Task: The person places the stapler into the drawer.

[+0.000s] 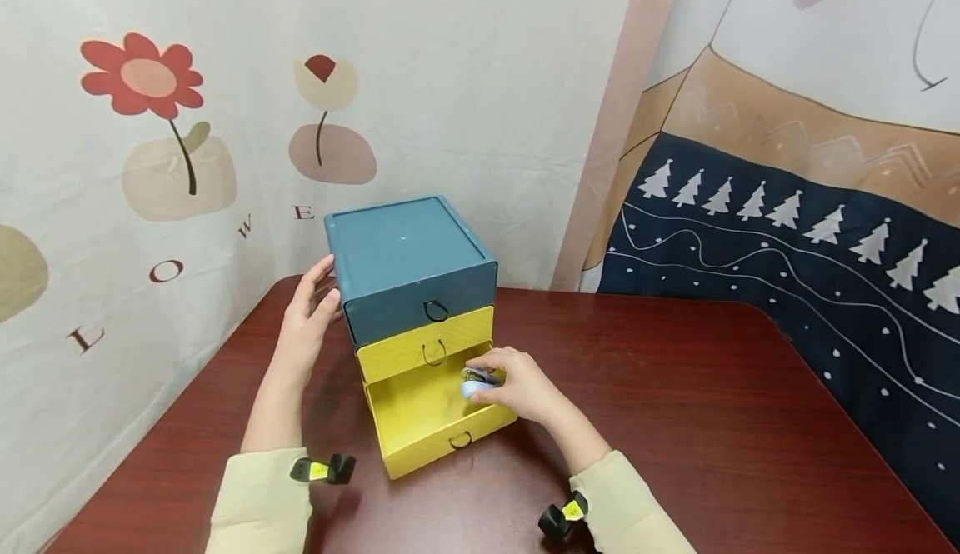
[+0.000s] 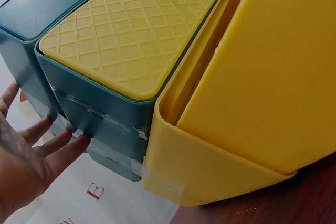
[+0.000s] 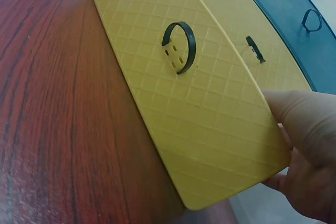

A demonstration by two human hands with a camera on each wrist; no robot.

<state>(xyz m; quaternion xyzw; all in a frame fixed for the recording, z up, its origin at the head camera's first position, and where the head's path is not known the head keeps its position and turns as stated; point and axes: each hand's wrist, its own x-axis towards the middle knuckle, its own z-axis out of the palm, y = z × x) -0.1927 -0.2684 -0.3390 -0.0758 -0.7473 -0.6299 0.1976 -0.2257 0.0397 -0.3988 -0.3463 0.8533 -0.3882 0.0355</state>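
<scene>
A small drawer cabinet with a blue top (image 1: 408, 242) and yellow lower drawers stands on the table. Its bottom yellow drawer (image 1: 420, 450) is pulled out; the middle yellow drawer (image 1: 425, 346) sits above it. My right hand (image 1: 517, 381) pinches a small pale-blue object (image 1: 474, 387) with a dark metallic middle, like a mini stapler, over the inside right of the pulled-out drawer. In the right wrist view, the drawer front hides that object. Along the cabinet's left side lies my left hand (image 1: 306, 321), fingers extended, with fingertips (image 2: 81, 141) at the blue side wall.
Each drawer front has a thin black loop handle (image 1: 435, 311). The cabinet stands on a dark reddish wooden table (image 1: 675, 421). Behind it hangs a pale curtain (image 1: 465, 79) with printed flowers, and a dark blue printed cloth (image 1: 750, 246) is at the right.
</scene>
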